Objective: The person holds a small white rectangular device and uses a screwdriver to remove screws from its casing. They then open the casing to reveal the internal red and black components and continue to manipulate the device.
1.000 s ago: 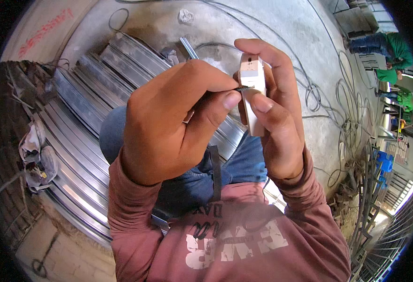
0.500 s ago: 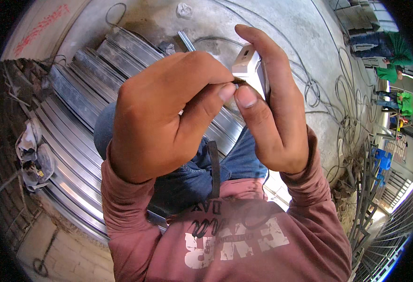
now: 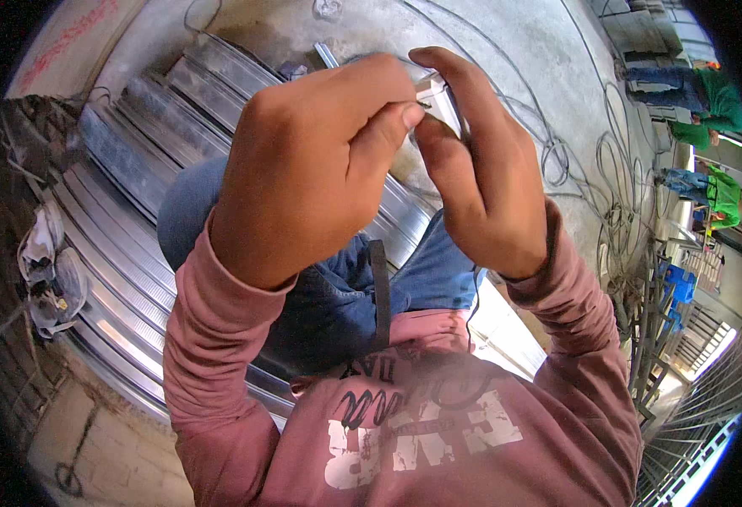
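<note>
The left hand [image 3: 307, 169] has thumb and forefinger pressed nearly tip to tip on a dark bit [image 3: 425, 105]; the fingers hide most of it, so its full shape cannot be told. Just right of that pinch, the right hand [image 3: 497, 186] is curled about a white box [image 3: 441, 95], forefinger stretched along the far side, thumb bent on the near side with its tip close to the bit. Only part of the box shows between those fingers, and whether the bit touches it cannot be made out. Below the grip are the person's jeans [image 3: 434, 275], a dark strap [image 3: 380, 291] and a mauve shirt [image 3: 472, 456]. Left of the grip and lower, long metal strips [image 3: 122, 279] lie side by side, with a crumpled pale bundle [image 3: 62, 291] at their left. To the right of the grip, loose cables [image 3: 614, 221] loop over the grey floor [image 3: 578, 110]; farther right are a co-worker [image 3: 723, 198] in green and a blue object [image 3: 680, 285].
</note>
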A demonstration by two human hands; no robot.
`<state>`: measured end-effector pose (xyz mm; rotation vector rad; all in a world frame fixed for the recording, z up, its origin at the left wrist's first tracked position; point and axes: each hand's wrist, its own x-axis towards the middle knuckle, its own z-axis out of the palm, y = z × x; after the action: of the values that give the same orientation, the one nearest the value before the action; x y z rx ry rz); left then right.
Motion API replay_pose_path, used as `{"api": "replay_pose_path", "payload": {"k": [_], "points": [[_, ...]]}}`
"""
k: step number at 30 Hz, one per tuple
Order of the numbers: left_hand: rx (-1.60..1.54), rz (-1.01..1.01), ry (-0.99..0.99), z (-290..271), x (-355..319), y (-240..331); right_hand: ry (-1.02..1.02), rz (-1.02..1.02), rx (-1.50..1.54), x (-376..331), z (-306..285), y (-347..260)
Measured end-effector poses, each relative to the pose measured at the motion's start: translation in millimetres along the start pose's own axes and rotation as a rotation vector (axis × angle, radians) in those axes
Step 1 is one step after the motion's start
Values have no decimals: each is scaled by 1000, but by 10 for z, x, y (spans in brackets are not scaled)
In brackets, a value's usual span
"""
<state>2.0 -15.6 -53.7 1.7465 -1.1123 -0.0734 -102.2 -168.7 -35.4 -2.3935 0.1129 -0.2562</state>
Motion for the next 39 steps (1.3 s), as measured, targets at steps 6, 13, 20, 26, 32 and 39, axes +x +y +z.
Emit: {"api": "replay_pose_path", "payload": {"k": [6, 13, 20, 26, 32, 39], "points": [[56, -16, 26, 67, -7, -25, 70, 14, 27, 4, 101, 63], [109, 13, 77, 103, -4, -41, 60, 44, 17, 6, 104, 32], [124, 25, 110, 145, -7, -53, 67, 67, 6, 34, 87, 11], [112, 119, 151, 38, 48, 30, 117, 2, 197, 71, 45, 100], [-305, -33, 264, -113, 94, 60, -142, 71, 473, -76, -49, -81], [-541, -91, 375, -28, 37, 188, -83, 51, 473, -57, 59, -449]]}}
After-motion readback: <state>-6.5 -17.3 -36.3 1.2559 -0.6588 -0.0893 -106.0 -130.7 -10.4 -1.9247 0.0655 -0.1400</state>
